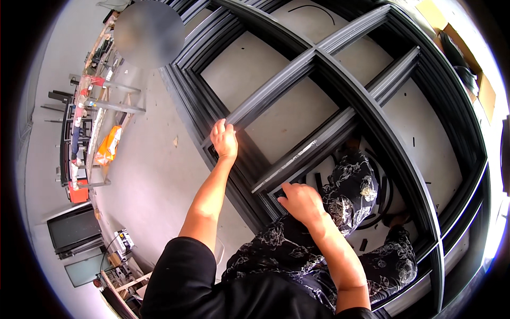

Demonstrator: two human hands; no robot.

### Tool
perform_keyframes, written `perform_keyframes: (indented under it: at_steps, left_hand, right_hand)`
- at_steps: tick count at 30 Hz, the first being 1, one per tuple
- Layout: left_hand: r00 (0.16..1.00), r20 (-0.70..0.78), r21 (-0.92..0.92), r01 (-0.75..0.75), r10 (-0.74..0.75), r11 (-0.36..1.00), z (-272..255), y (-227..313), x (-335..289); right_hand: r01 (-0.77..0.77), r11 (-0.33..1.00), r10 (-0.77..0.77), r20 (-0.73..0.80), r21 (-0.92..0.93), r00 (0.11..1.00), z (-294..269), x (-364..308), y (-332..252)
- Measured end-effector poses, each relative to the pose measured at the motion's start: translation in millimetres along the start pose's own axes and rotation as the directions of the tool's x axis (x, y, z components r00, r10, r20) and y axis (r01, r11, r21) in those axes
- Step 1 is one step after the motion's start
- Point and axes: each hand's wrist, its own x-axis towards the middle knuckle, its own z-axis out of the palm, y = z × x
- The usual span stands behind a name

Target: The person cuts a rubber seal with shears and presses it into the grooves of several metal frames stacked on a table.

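Observation:
A stack of large dark grey metal window frames (340, 64), divided by crossbars, lies around my legs. My left hand (224, 142) reaches to the left side of the stack, its fingers closed over the near end of a grey crossbar (271, 93). Nearer to me is a shorter bar (305, 154) with a pale scraped strip along its top. My right hand (304, 203) is beside that bar's near end, fingers curled in and thumb toward the frame. What those fingers hold, if anything, is hidden.
Loose black strips (364, 244) lie on the floor by my patterned trousers (348, 196). At the left stands a rack (98, 114) with an orange bag (109, 144). Dark panels (74, 228) lean behind it. Cardboard (486, 98) is at the far right. A blurred round patch covers the upper left.

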Motion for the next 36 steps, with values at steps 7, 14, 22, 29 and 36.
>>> perform_keyframes:
  at_steps: [7,14,22,29,36]
  left_hand:
    - [0.997,-0.062,0.088,-0.048,0.053,0.995,21.6,-15.3,-0.8]
    - [0.996,0.005,0.144,-0.088,0.088,0.986,6.6,-6.5,0.9]
    - [0.988,0.093,-0.020,-0.119,0.120,0.993,9.2,17.3,46.2]
    - [0.991,0.049,0.063,-0.125,0.122,0.990,39.4,59.4,74.1]
    - [0.973,0.096,0.249,-0.226,0.208,0.942,57.3,59.4,69.4]
  right_hand:
    - [-0.010,1.000,0.010,0.005,0.010,1.000,-3.6,-2.3,-0.9]
    - [-0.016,0.999,0.014,0.048,0.033,0.999,-2.0,2.3,-0.9]
    - [-0.001,1.000,0.002,0.072,-0.013,0.997,3.4,3.8,-4.2]
    - [-0.022,0.999,0.025,0.088,-0.034,0.996,-1.6,9.5,-8.1]
    - [-0.029,1.000,0.030,0.050,-0.012,0.998,-4.9,9.2,-5.8]
